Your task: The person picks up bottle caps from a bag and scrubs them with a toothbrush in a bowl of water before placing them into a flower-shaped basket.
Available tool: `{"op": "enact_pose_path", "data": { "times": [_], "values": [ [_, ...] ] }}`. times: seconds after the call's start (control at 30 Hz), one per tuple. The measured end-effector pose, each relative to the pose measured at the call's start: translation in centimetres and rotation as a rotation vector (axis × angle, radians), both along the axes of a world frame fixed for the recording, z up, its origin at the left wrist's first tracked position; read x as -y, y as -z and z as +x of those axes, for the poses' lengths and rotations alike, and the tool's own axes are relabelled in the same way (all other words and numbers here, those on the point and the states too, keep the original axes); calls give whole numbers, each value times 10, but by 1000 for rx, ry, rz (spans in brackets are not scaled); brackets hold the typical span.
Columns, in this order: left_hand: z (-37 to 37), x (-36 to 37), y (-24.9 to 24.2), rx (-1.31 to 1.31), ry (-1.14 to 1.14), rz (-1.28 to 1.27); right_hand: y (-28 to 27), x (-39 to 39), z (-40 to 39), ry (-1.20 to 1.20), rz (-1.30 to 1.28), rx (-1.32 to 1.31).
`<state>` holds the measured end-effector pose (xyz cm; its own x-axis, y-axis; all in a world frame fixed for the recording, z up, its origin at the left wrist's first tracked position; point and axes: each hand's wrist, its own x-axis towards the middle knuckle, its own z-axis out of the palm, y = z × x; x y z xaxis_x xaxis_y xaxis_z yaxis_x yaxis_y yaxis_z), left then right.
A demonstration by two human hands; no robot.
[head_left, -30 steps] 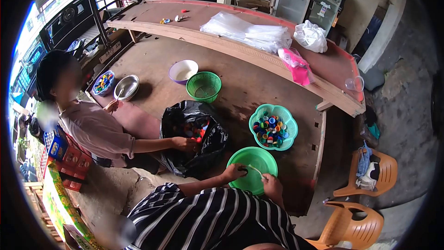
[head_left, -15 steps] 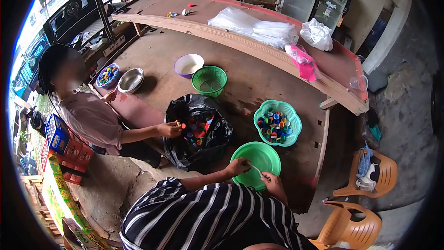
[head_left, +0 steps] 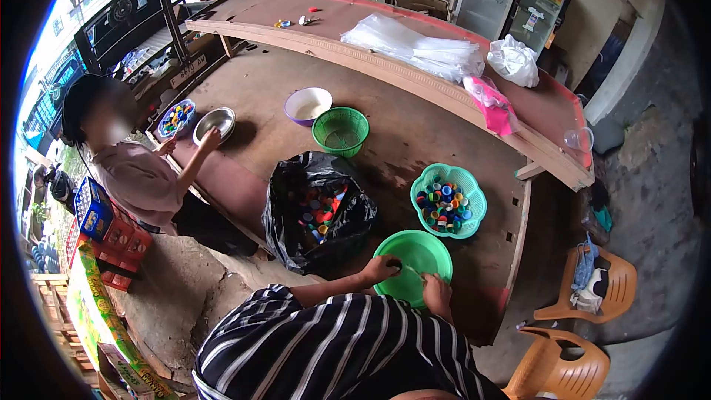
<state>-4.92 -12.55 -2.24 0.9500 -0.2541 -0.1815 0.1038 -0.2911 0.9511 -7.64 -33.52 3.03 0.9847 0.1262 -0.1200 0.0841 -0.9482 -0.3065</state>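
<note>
Over the light green basin (head_left: pixel 437 252), my two hands work close together. My left hand (head_left: pixel 379 270) is closed at the basin's left rim, its fingers pinching something small and dark that I cannot make out. Lower right, my right hand (head_left: pixel 436 292) is closed on a thin pale strip-like tool (head_left: pixel 412 270) that points toward my left hand. Behind the basin stands a turquoise basket (head_left: pixel 478 211) of colourful bottle caps (head_left: pixel 444 204). Left of it, a black plastic bag (head_left: pixel 285 233) gapes around more bottle caps (head_left: pixel 318 211).
A co-worker (head_left: pixel 141 185) stands at the left, one hand by a metal bowl (head_left: pixel 215 127), near a tub of caps (head_left: pixel 176 117). A green basket (head_left: pixel 341 133) and a white bowl (head_left: pixel 308 106) stand farther back. A wooden ledge (head_left: pixel 415 70) carries plastic bags. Orange chairs (head_left: pixel 559 363) are at right.
The co-worker's hand has moved from the black bag back to the metal bowl. My hands stay over the basin; the pale strip between them shows less than before.
</note>
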Motion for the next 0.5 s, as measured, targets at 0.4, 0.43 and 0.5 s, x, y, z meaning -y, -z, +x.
{"op": "enact_pose_path", "data": {
  "times": [0.4, 0.43, 0.5],
  "values": [
    [-2, 1, -38, -204, -91, -213, -33, 8, -13, 151, 254, -83],
    [1, 2, -32, -201, -87, -216, -32, 10, -11, 142, 178, -46],
    [5, 3, -17, -133, -45, -205, -31, 6, -7, 124, 220, -25]
  ]
}}
